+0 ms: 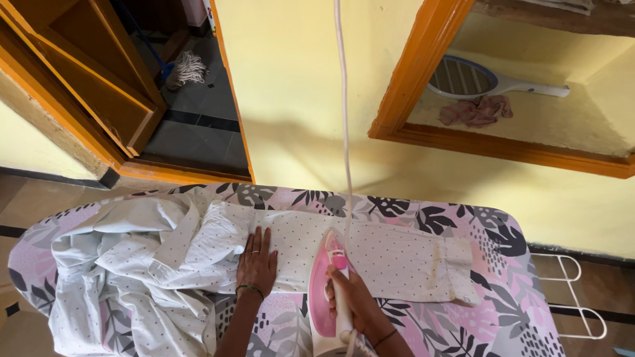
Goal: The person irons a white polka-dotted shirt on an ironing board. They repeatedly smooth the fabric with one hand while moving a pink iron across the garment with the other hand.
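While the left hand point(256, 263) presses flat on the dotted white shirt point(198, 258) across the ironing board point(503, 264), the right hand point(354, 301) grips the pink iron point(327, 291) on its smooth-looking sleeve, the crumpled body seemingly unpressed.

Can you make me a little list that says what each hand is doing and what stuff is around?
left hand: flat on the shirt sleeve, fingers spread
right hand: gripping the handle of the pink iron
iron: on the sleeve, cord going up
shirt: white, dotted, bunched at left
ironing board: leaf-patterned cover
wall shelf: racket-shaped swatter, pink cloth
doorway: mop on floor
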